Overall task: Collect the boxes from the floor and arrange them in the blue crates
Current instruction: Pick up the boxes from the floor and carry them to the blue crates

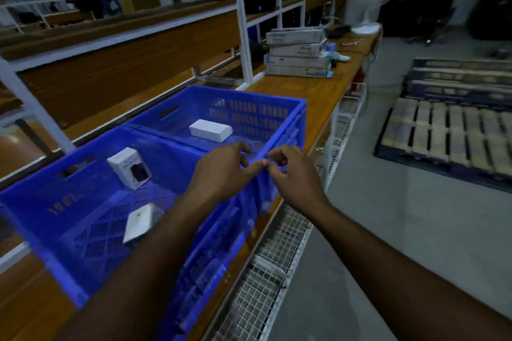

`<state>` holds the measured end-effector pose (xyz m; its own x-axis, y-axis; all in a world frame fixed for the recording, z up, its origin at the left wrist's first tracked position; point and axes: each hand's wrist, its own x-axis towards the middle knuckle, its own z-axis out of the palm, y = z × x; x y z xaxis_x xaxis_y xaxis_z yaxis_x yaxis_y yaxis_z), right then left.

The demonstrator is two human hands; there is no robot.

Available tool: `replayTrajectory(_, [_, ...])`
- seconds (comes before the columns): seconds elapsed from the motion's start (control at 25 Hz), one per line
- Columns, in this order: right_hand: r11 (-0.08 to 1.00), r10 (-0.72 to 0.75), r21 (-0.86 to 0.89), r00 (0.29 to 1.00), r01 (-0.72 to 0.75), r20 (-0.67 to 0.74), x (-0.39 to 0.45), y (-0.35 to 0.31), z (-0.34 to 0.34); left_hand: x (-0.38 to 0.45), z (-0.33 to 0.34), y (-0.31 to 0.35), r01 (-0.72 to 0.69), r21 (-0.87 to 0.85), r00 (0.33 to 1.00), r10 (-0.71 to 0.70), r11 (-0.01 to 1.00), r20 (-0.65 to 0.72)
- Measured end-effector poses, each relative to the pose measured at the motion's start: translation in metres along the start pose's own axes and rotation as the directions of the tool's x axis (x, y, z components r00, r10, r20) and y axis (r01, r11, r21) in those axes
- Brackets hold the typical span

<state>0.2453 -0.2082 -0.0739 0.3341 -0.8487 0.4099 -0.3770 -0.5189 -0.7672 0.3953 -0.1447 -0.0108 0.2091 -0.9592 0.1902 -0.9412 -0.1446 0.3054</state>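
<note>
Blue plastic crates are sitting side by side on the wooden bench: the far crate (300, 116) is holding one white box (210, 130), the near crate (27, 202) two more boxes (129, 171). The left hand (221, 171) and right hand (293, 171) are meeting fingertip to fingertip over the rim, seemingly grasping nothing, though blur is hiding detail; the arranging is looking barely begun.

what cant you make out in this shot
Head view only:
- Whether the left hand and right hand pinch anything: motion blur.
- Print on the boxed item in the near crate: too small.
- Second box there: blurred, partly behind the left forearm.
- Far shelves: dark, blurred.
</note>
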Motion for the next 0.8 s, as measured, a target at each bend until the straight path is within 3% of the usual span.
replayTrajectory(0.2, [0.991,0.104,-0.073,0.985,-0.115,-0.138,-0.034,0.05,-0.075,0.0,0.054,0.092,-0.164,-0.159,0.985,0.154,0.974,-0.073])
replayTrajectory(0.4, [0.915,0.327,-0.144,0.902,-0.377,-0.28,-0.106,0.116,-0.163,-0.019,0.132,0.198,-0.281,-0.302,0.959,0.28,0.911,-0.047])
replayTrajectory(0.68, [0.746,0.522,-0.096,0.669,-0.658,-0.529,-0.234,0.188,-0.294,-0.068,0.235,0.354,-0.377,-0.371,0.878,0.455,0.849,0.149])
replayTrajectory(0.8, [0.638,0.582,-0.047,0.521,-0.769,-0.625,-0.297,0.21,-0.337,-0.104,0.274,0.416,-0.41,-0.434,0.809,0.54,0.802,0.233])
